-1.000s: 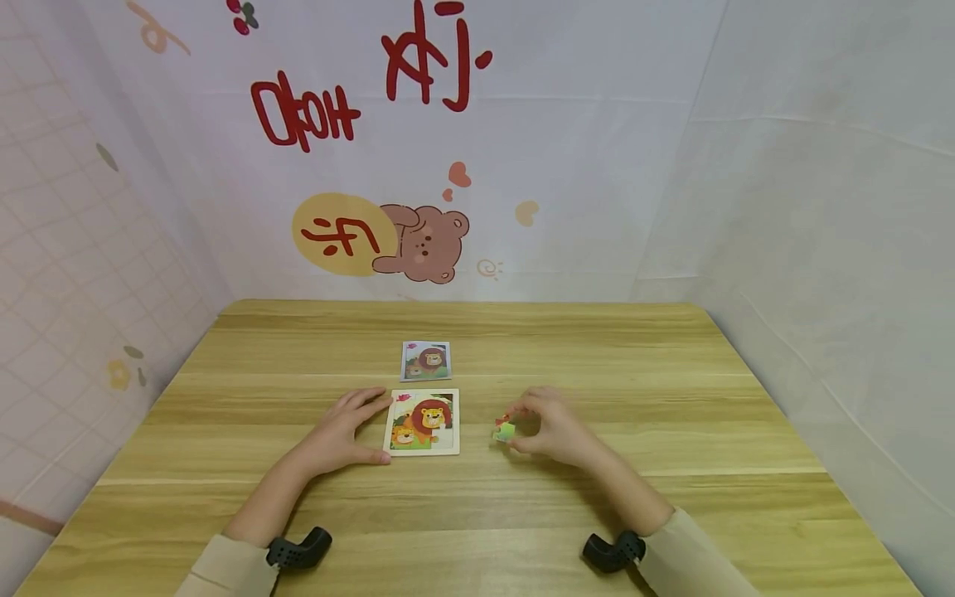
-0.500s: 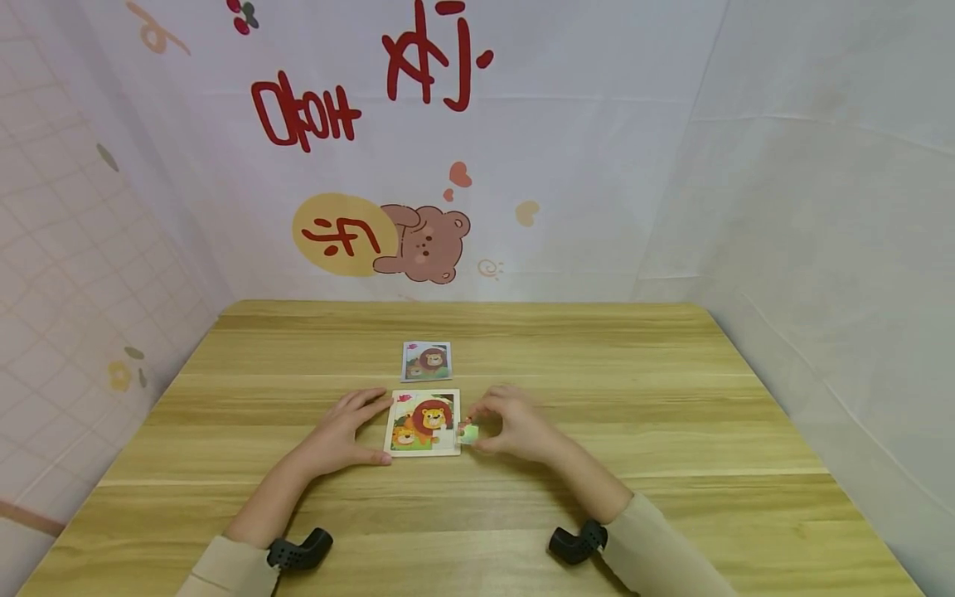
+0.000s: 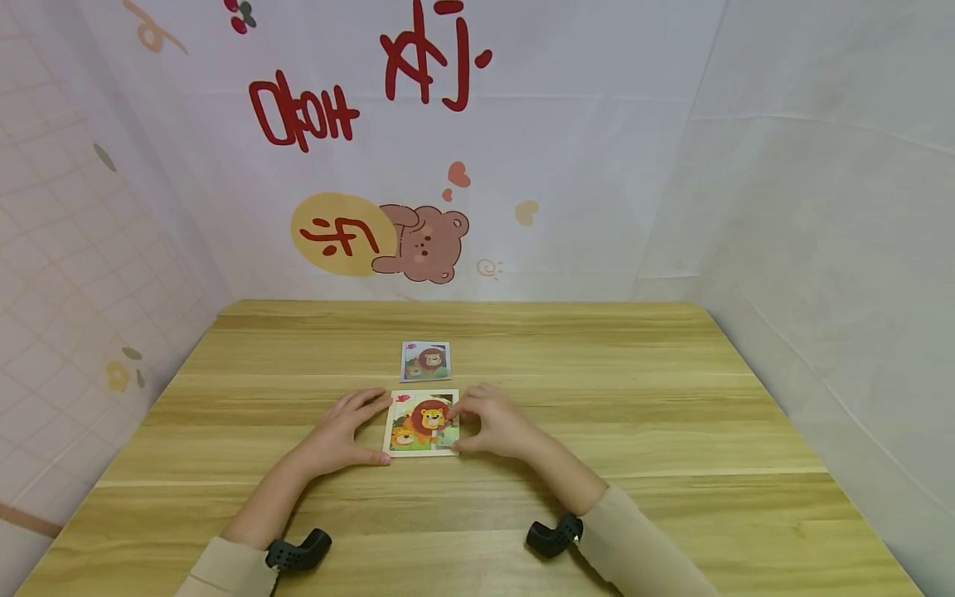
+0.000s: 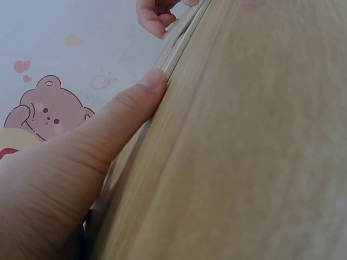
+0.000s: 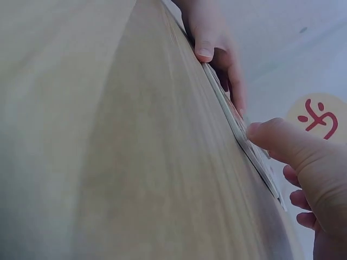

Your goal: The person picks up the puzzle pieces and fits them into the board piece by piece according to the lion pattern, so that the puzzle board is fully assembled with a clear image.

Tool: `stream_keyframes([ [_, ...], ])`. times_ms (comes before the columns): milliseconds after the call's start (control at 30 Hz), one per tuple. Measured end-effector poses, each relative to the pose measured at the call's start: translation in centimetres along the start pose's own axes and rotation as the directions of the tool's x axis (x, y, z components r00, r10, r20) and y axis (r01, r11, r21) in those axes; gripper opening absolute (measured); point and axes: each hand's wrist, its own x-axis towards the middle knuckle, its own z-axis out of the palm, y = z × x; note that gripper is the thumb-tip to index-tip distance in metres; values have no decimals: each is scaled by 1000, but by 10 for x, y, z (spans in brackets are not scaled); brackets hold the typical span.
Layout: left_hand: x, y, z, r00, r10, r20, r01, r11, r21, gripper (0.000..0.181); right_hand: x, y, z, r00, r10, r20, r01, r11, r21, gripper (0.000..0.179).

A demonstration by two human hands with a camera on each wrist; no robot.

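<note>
A wooden jigsaw puzzle board point(image 3: 410, 413) with a lion picture lies flat on the table. My left hand point(image 3: 339, 433) rests along its left edge, thumb at the near corner and fingers spread toward the far corner. My right hand point(image 3: 501, 423) pinches a green puzzle piece point(image 3: 448, 437) between thumb and fingers over the board's lower right part. A pale strip of bare board shows just left of that piece. In the left wrist view the left thumb point(image 4: 152, 81) presses the board's rim. The right wrist view shows the right thumb point(image 5: 260, 132) at the board's near edge.
A small card point(image 3: 426, 361) with the same lion picture lies just beyond the board. The wood-grain table point(image 3: 642, 398) ends at a white printed cloth point(image 3: 589, 149). Each wrist wears a black camera mount, such as the left mount point(image 3: 300, 550).
My right hand has moved left with the puzzle piece, from the table beside the board to over its lower right part. The left hand has stayed put.
</note>
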Motion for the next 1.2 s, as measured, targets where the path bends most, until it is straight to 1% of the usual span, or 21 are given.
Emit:
stream_keyframes([
  [300,0,-1,1,1000,7,-4,-7,1000,0,98,5,3,5,999,9,35,-10,1000,20,38],
  [633,0,-1,2,1000,6,-3,-6,1000,4,98,7,2,3,997,26,72,-31,997,68,38],
  [867,0,-2,2,1000,7,-4,-7,1000,-5,98,7,2,4,998,23,56,-27,997,76,32],
  [1033,0,-1,2,1000,7,-2,-7,1000,-9,97,8,0,5,999,16,38,-18,999,45,29],
  [1200,0,-1,1,1000,8,-4,-8,1000,-6,98,9,-2,7,999,36,27,-37,999,21,27],
])
